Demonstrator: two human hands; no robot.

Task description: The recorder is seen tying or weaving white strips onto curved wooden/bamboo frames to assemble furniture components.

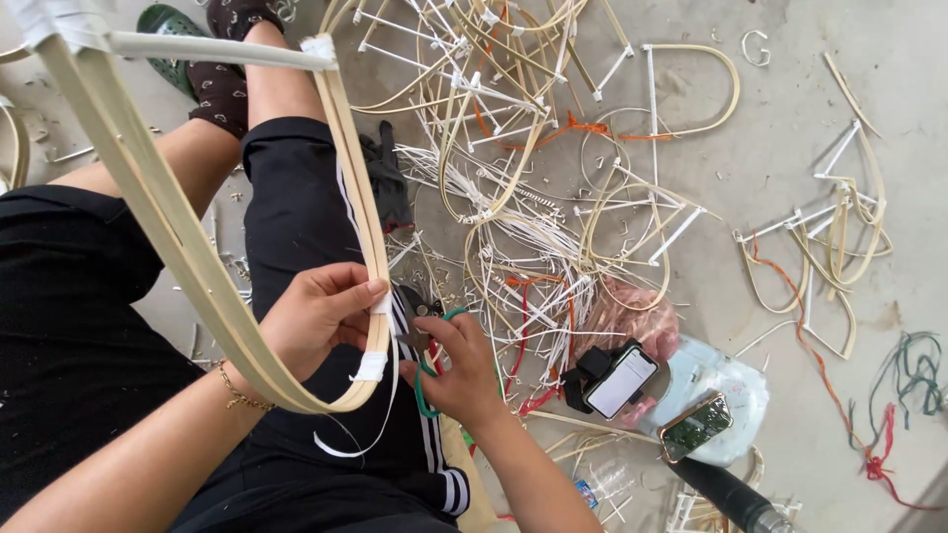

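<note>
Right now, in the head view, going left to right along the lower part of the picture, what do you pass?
Gold bracelet → left hand gripping the bent cane frame → right hand with green-handled scissors → white-screened phone → second phone with a dark screen → red and green cords.

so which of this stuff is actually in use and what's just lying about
In use:
- left hand gripping the bent cane frame
- right hand holding green-handled cutters
- white binding strip

Lying about:
- pile of cane pieces
- two phones
- orange cord
</note>
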